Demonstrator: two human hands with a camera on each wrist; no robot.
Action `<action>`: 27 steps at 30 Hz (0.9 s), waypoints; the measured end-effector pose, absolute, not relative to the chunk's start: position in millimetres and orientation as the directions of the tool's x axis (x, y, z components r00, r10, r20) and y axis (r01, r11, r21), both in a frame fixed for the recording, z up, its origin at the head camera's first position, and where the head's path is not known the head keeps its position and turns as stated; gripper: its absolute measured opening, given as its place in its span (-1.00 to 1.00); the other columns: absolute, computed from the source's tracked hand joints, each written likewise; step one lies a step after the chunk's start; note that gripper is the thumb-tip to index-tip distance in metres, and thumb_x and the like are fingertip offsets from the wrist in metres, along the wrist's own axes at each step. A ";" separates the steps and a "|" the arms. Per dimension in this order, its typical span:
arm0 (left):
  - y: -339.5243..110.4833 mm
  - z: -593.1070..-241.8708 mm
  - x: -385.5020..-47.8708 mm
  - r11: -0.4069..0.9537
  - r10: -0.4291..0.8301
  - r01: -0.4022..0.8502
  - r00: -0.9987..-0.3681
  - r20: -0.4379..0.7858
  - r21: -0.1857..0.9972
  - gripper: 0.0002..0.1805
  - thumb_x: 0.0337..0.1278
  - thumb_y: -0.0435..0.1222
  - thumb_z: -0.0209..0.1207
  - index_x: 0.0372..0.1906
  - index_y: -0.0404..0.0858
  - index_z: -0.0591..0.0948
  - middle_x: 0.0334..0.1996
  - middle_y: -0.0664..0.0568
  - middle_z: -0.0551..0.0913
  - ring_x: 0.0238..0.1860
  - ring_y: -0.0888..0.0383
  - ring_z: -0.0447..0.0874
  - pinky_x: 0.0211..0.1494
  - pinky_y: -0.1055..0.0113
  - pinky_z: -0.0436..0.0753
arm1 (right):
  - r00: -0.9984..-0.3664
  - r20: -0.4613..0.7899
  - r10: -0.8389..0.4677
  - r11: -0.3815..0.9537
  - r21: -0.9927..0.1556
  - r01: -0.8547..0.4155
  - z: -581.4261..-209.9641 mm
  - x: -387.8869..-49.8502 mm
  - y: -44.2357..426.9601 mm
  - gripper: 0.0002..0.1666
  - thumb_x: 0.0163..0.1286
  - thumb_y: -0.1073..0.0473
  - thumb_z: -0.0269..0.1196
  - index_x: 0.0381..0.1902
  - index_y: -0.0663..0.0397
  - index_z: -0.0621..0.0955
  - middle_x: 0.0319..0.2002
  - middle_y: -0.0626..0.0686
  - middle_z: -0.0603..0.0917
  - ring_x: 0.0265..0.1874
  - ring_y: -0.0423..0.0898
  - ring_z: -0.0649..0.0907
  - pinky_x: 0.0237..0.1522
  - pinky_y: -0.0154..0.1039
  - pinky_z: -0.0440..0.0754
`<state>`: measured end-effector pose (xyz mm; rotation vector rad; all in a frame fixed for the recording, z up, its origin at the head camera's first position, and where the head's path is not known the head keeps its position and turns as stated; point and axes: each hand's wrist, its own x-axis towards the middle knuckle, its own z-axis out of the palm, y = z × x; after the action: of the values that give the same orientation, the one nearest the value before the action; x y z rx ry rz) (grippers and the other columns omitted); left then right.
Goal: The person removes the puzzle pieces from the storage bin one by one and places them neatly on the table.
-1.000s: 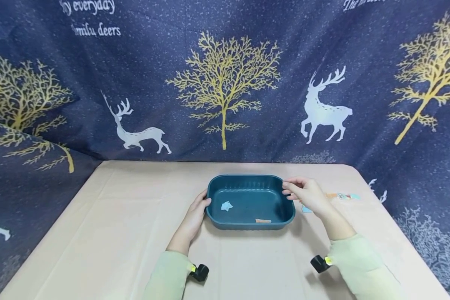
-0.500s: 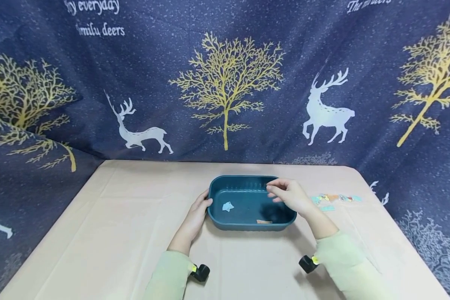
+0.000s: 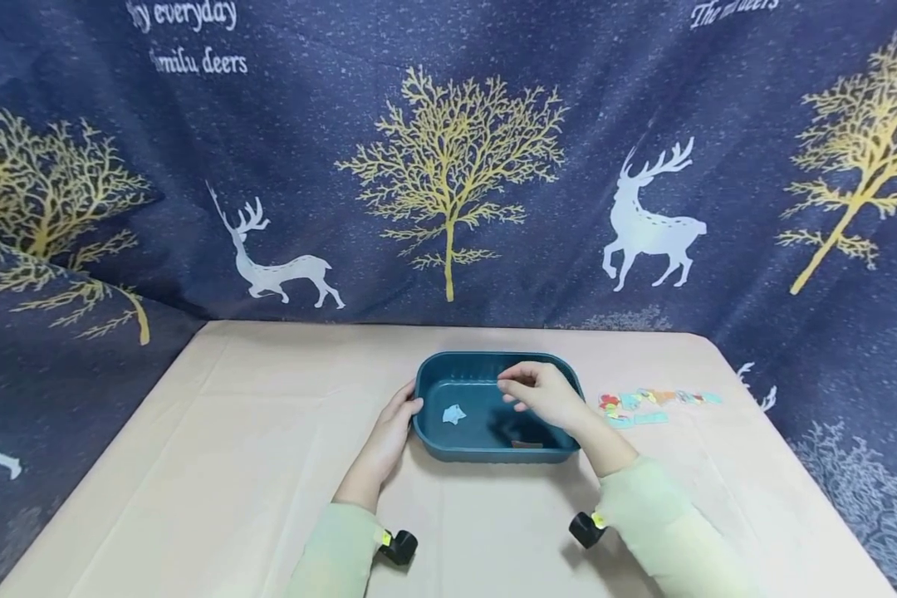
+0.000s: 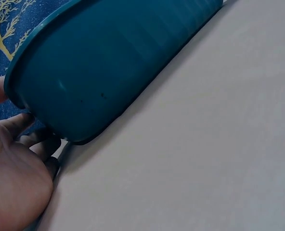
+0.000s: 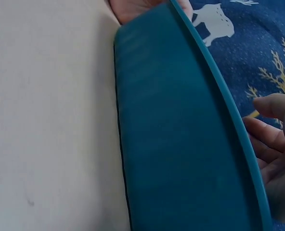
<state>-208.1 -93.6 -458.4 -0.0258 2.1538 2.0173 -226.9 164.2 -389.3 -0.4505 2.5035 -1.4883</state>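
Observation:
A dark teal plastic basin [image 3: 493,454] stands on the table. My left hand [image 3: 381,440] holds its left end, thumb at the rim and fingers against the outer wall, as the left wrist view [image 4: 17,173] also shows from below. Inside the basin lie a small light-blue flat piece [image 3: 453,414] at the left and an orange-brown flat piece [image 3: 526,444] by the front wall. Above the basin's right half hovers my right hand [image 3: 549,399], fingers loosely bent. In the right wrist view, thumb and fingers [image 5: 265,134] are apart, with nothing seen between them.
To the basin's right, several small colourful flat pieces [image 3: 650,399] lie in a cluster on the beige-covered table [image 3: 269,448]. A blue cloth [image 3: 284,166] printed with deer and trees hangs behind the table.
My right hand has moved left from the basin's right rim to over its inside, uncovering the colourful pieces at the right. My left hand stays at the left end.

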 end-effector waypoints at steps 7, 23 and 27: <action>-95.6 -459.9 -208.5 0.086 0.116 -0.145 -0.981 -0.155 0.986 -0.44 0.39 -0.06 -0.14 0.44 0.02 0.18 0.49 0.08 0.09 0.52 0.01 -0.10 0.51 -0.05 -0.04 | -0.933 -0.026 -0.360 0.488 -0.857 -0.165 -385.5 -229.0 143.3 -0.57 0.38 0.04 0.17 0.04 0.25 0.58 -0.12 0.26 0.68 -0.16 0.14 0.69 -0.21 -0.12 0.70; -96.7 -457.3 -206.8 0.074 0.121 -0.152 -0.980 -0.160 0.986 -0.44 0.40 -0.06 -0.14 0.45 0.02 0.17 0.49 0.07 0.07 0.52 0.01 -0.12 0.51 -0.04 -0.04 | -0.895 0.052 -0.443 0.522 -0.797 -0.304 -406.1 -238.4 109.9 -0.68 0.33 0.12 0.22 -0.05 0.20 0.63 -0.22 0.01 0.70 -0.31 -0.10 0.64 -0.27 -0.33 0.62; -94.9 -457.0 -206.4 0.060 0.128 -0.144 -0.980 -0.151 0.988 -0.45 0.40 -0.10 -0.15 0.44 0.00 0.18 0.49 0.07 0.08 0.52 0.01 -0.12 0.51 -0.05 -0.05 | -0.900 0.049 -0.434 0.590 -0.739 -0.325 -413.8 -237.0 108.6 -0.71 0.32 0.12 0.23 -0.10 0.18 0.65 -0.23 -0.03 0.70 -0.30 -0.22 0.62 -0.22 -0.32 0.61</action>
<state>-206.4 -94.9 -457.0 -0.0161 2.1328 2.0269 -237.0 108.6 -413.8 -0.6425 2.6786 -1.2024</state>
